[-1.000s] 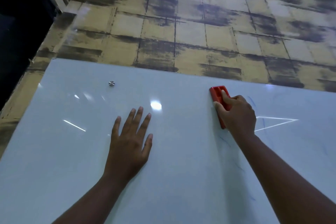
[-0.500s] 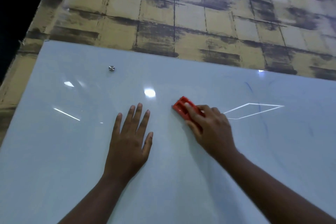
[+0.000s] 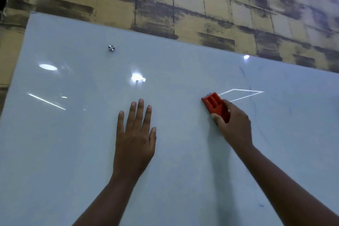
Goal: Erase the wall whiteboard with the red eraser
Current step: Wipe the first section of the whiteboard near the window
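Whiteboard (image 3: 77,152): glossy, smooth, glass-like panel of pale blue-white tint; it mirrors ceiling lights as bright spots and thin white lines.
Marker traces (image 3: 254,108): faint blue streaks, thin and partly smeared, lying on the gloss at the right.
Mounting stud (image 3: 111,48): round, polished metal cap with a brushed silver sheen.
Red eraser (image 3: 215,105): moulded hard plastic, ribbed back, semi-gloss; its wiping face is hidden against the board.
Wall (image 3: 183,0): matt surface in tan blocks with dark, rough-looking smudged bands; whether paper or paint cannot be told.
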`<action>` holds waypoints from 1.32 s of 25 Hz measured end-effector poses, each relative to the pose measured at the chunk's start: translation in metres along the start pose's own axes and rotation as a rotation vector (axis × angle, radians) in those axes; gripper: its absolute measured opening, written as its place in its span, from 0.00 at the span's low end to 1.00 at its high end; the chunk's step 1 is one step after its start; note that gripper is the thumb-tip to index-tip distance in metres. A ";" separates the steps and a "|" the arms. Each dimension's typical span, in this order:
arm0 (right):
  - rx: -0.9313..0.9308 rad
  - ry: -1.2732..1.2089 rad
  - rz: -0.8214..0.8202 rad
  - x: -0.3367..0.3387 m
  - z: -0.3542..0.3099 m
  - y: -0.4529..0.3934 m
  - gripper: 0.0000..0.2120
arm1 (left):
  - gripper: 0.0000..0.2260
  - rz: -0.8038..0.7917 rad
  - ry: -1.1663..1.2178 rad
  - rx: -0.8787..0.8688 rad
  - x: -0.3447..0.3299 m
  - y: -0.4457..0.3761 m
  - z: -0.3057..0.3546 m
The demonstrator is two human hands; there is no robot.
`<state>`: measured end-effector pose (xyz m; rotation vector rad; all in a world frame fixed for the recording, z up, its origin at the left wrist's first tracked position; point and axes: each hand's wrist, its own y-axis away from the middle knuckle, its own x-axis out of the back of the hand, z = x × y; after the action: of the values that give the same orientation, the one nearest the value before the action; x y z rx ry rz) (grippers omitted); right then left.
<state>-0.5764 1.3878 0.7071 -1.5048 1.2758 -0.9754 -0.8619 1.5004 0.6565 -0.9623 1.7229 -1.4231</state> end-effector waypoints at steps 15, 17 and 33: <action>0.444 0.214 -0.137 0.010 0.037 0.076 0.28 | 0.29 -0.089 -0.015 0.050 0.010 0.093 0.035; 0.257 0.183 -0.105 0.021 0.064 0.052 0.27 | 0.28 -0.084 -0.024 0.059 0.009 0.094 0.035; 0.257 -0.032 -0.196 -0.005 0.031 0.202 0.28 | 0.27 -0.060 -0.065 0.155 0.009 0.120 0.059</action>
<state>-0.6023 1.3862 0.5046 -1.4546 0.9520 -1.1888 -0.8285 1.4793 0.5282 -0.9720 1.5239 -1.5225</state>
